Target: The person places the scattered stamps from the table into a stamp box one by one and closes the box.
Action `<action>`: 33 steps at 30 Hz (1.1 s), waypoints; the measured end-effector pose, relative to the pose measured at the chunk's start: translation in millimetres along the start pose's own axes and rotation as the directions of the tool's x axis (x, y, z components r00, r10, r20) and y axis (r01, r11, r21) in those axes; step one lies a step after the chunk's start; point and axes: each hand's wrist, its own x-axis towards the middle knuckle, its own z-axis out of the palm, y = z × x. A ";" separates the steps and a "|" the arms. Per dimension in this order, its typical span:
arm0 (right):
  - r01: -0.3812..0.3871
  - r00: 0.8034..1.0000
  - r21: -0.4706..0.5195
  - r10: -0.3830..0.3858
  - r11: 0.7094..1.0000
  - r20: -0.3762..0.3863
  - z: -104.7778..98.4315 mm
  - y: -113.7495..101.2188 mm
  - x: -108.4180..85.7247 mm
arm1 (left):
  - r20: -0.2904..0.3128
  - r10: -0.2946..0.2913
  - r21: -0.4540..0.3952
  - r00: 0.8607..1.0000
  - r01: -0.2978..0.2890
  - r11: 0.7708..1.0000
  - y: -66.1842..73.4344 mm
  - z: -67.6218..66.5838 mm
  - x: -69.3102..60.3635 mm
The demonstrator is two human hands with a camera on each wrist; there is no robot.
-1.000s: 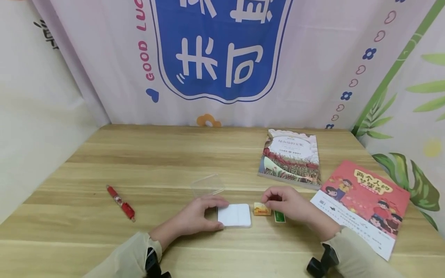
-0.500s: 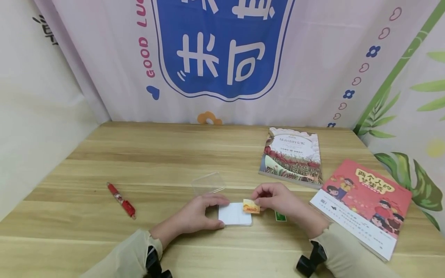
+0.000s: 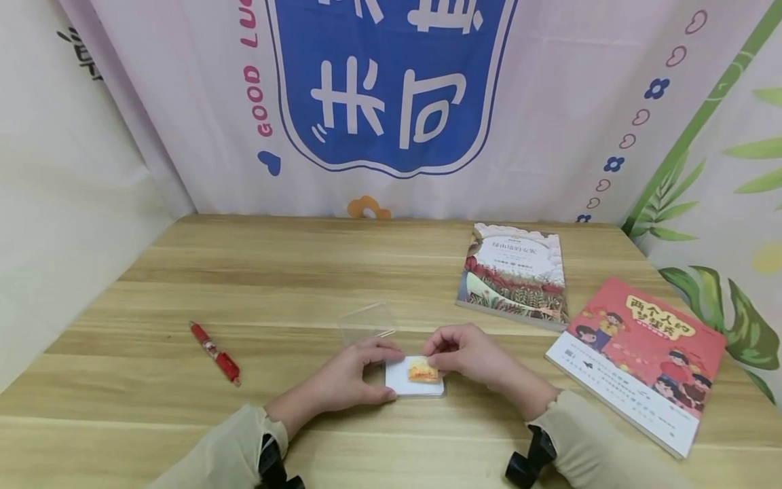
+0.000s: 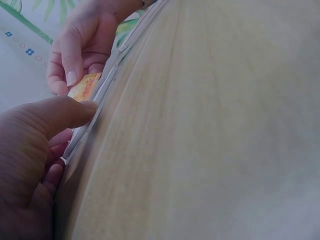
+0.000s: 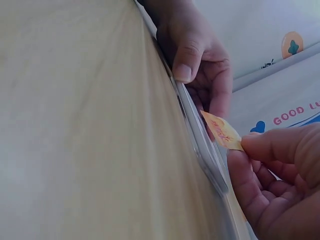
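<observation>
1. Faces a pale printed curtain (image 3: 550,102) at the back, with a blue shield-shaped panel of white characters.
2. Works at a wood-grain tabletop (image 3: 293,272), running back to the foot of the curtain.
3. Wears beige sleeves (image 3: 611,441), with dark wrist cameras (image 3: 275,462) at the cuffs.
4. Has a red-and-white book (image 3: 641,353) lying at an angle toward the right, and a flower-covered book (image 3: 513,272) just behind and to the left of that.
5. Grips the left end of a white pad (image 3: 397,382) with the left hand (image 3: 351,377), thumb at the near corner, fingers at the far corner.
6. Pinches a yellow-orange slip with the right hand (image 3: 473,356), between thumb and forefinger.
7. Has the white pad lying flat on the tabletop, between both hands.
8. Has a clear plastic cover (image 3: 368,324) just behind the left hand.
9. Has a red pen (image 3: 215,353) lying aslant, well apart to the left.
10. Holds the yellow-orange slip (image 3: 421,372) tilted over the white pad's right half; cannot tell contact from a slight gap.
</observation>
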 end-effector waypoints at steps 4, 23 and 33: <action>0.030 0.999 -0.057 -0.031 0.998 -0.017 5.5 -0.5 2.4 | -0.011 0.011 -0.006 1.000 -0.011 1.000 0.3 0.9 -0.7; 0.097 0.982 -0.278 -0.138 0.956 -0.132 27.7 -2.7 10.5 | -0.022 0.018 0.018 1.000 -0.018 1.000 1.9 0.3 -0.6; 0.119 0.976 -0.312 -0.169 0.943 -0.140 33.1 -0.4 13.5 | -0.025 0.014 0.005 1.000 -0.014 1.000 1.7 1.0 -1.0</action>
